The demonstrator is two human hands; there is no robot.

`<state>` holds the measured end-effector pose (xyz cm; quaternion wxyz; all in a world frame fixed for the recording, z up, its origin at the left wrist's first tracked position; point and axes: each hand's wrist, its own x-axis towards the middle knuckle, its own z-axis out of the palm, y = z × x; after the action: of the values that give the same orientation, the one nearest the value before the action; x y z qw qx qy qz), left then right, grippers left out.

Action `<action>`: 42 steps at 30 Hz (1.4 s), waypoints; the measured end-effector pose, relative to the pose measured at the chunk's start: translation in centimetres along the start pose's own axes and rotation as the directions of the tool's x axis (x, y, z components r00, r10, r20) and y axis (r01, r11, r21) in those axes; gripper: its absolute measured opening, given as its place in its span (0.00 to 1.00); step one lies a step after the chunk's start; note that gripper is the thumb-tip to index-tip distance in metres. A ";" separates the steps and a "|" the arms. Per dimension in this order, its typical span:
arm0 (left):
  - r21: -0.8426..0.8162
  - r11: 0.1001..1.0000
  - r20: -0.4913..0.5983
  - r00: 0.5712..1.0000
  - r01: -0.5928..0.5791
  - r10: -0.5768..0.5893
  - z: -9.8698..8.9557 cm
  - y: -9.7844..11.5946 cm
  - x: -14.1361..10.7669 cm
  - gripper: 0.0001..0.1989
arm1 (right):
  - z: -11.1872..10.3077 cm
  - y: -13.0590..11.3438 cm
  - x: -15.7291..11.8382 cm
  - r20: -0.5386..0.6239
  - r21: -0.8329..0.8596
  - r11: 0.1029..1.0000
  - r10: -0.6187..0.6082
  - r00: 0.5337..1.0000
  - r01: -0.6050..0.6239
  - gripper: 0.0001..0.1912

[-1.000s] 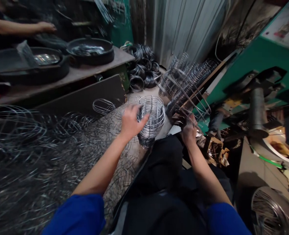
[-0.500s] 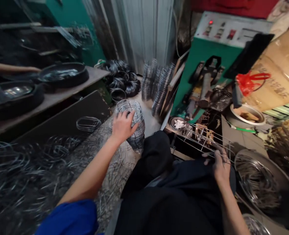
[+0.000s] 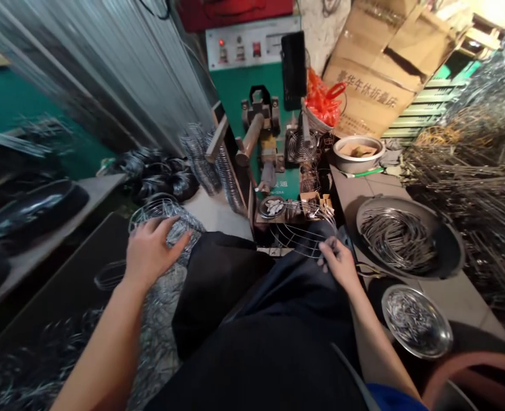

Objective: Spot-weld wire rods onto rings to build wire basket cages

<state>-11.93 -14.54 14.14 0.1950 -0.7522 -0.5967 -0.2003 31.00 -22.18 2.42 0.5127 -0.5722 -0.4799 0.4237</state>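
Note:
My left hand point(image 3: 152, 248) is at the top of a stack of wire grilles point(image 3: 188, 225), its fingers outstretched and thumb spread apart. Whether it touches the stack is hard to tell. Over my right thigh, my right hand point(image 3: 337, 261) pinches the edge of a round wire grille point(image 3: 303, 246). This grille extends left in front of the green machine point(image 3: 231, 85), close to a small dish of white bits point(image 3: 272, 206). Another round wire grille point(image 3: 301, 147) is at the machine's working arm.
To the right stand a black pan of wire pieces point(image 3: 400, 237), a steel bowl of small metal parts point(image 3: 417, 321) and a white basin point(image 3: 359, 153). Further stacks of wire rings point(image 3: 201, 157) stand beside the machine. Loose wire point(image 3: 471, 188) heaps up at far right.
The view has swung right, so the machine now sits nearer the middle. My left hand stays by the stack with its fingers spread. My right hand still grips the wire grille.

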 end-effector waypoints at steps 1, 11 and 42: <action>-0.036 0.999 -0.008 1.000 -0.008 0.008 0.0 0.6 0.0 0.23 | 0.5 0.0 0.1 0.017 0.015 1.000 -0.010 1.000 0.010 0.21; -0.754 0.610 0.276 0.960 0.245 -0.045 5.0 6.9 -2.7 0.19 | 3.4 0.0 -1.5 0.191 -0.411 0.867 -0.219 0.957 0.281 0.15; -0.526 -0.522 0.769 0.638 0.672 0.047 16.1 4.3 -2.2 0.23 | 8.1 -5.0 -3.7 0.148 -0.988 0.121 0.531 0.834 0.099 0.17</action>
<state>-7.12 -8.72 -0.85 -0.7201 -0.3111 -0.4147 -0.4611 21.87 -24.28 6.45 -0.1881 -0.7056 -0.6507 0.2082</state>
